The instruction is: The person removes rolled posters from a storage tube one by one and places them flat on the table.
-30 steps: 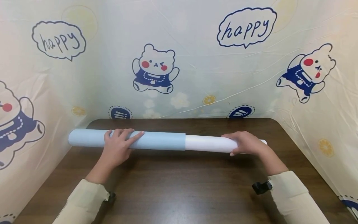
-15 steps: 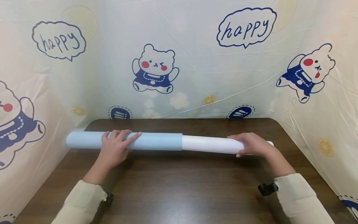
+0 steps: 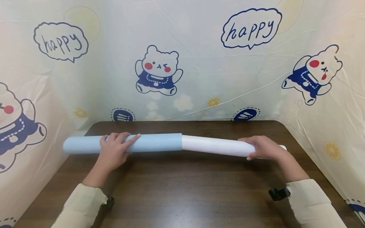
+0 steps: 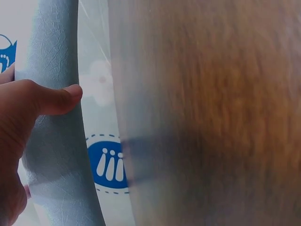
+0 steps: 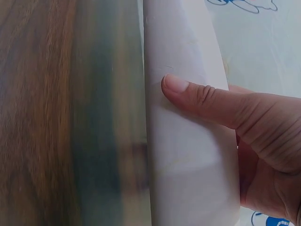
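Observation:
A long light blue tube with a finely creased surface lies across the view above the table's far part. From its right end sticks out a narrower white roll, angled slightly downward to the right. My left hand grips the blue tube near its middle, fingers over the top; in the left wrist view the thumb lies across it. My right hand holds the white roll close to its far right end, its thumb pressed along the side in the right wrist view. The roll's part inside the tube is hidden.
A dark wood-grain table lies beneath both hands. Patterned cloth with cartoon bears hangs behind and on both sides. Small black devices sit at both sleeve cuffs.
My right hand has moved right with the white roll, and my left hand has shifted left with the blue tube. More white shows between them, and the two now meet at a slight bend.

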{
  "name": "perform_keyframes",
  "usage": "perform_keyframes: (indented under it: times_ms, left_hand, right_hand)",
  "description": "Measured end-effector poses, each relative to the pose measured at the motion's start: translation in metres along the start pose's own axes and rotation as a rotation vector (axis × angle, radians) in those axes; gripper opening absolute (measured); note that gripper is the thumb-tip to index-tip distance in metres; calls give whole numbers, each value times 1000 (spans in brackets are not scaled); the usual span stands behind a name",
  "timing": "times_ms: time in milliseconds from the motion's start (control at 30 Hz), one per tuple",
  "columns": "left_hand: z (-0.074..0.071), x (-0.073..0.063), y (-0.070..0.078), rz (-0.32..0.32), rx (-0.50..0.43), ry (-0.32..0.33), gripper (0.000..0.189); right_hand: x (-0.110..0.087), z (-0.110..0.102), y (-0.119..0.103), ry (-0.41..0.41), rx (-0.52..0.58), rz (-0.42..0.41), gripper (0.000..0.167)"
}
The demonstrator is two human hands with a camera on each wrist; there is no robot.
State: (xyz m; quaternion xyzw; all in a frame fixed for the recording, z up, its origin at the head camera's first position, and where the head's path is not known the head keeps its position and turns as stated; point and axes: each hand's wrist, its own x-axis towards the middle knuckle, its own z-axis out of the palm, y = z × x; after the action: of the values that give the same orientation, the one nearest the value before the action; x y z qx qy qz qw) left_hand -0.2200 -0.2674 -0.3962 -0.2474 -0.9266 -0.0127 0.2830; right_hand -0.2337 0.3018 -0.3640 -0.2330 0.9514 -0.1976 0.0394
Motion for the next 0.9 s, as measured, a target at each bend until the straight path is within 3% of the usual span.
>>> perform_keyframes:
  times_ms: [300, 533, 900]
  left_hand:
    - [-4, -5, -8, -87, 12, -23, 93]
    - [-2, -5, -11, -107, 36, -39, 93]
    - [-4, -5, -15, -200, 58, -93, 92]
  right_hand:
    - [-15, -5, 15, 22, -12, 82, 68]
    - [-22, -3, 26, 8, 4, 134, 70]
    - [-28, -3, 31, 22, 35, 135, 70]
